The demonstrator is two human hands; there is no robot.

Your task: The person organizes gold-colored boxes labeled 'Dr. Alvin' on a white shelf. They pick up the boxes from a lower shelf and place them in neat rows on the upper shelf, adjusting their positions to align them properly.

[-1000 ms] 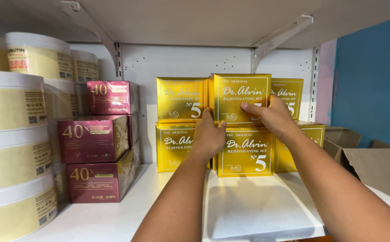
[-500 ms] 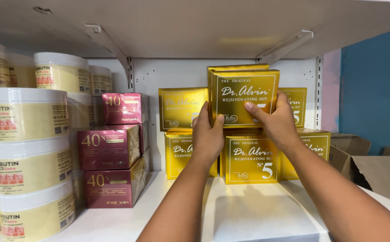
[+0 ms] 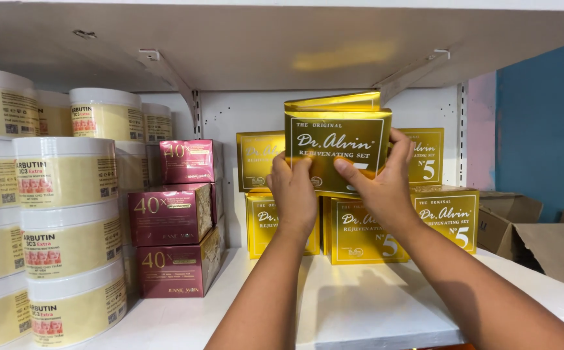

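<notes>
Gold box (image 3: pixel 334 146), glossy foil card, square face with a white line border, held up in front of the stacked gold boxes (image 3: pixel 360 223) at mid-shelf. Left hand (image 3: pixel 293 191) clamps its lower left edge, right hand (image 3: pixel 379 181) grips the lower right corner, thumb on the face; hands close together, not touching. 2 rows of matching boxes stand behind and below. Left of them, 3 stacked maroon boxes (image 3: pixel 172 217) with gold patterned sides. Far left, round cream jars (image 3: pixel 68 240) with white lids, stacked. White shelf (image 3: pixel 373 304) below; brown cardboard carton (image 3: pixel 541 236) at right.
</notes>
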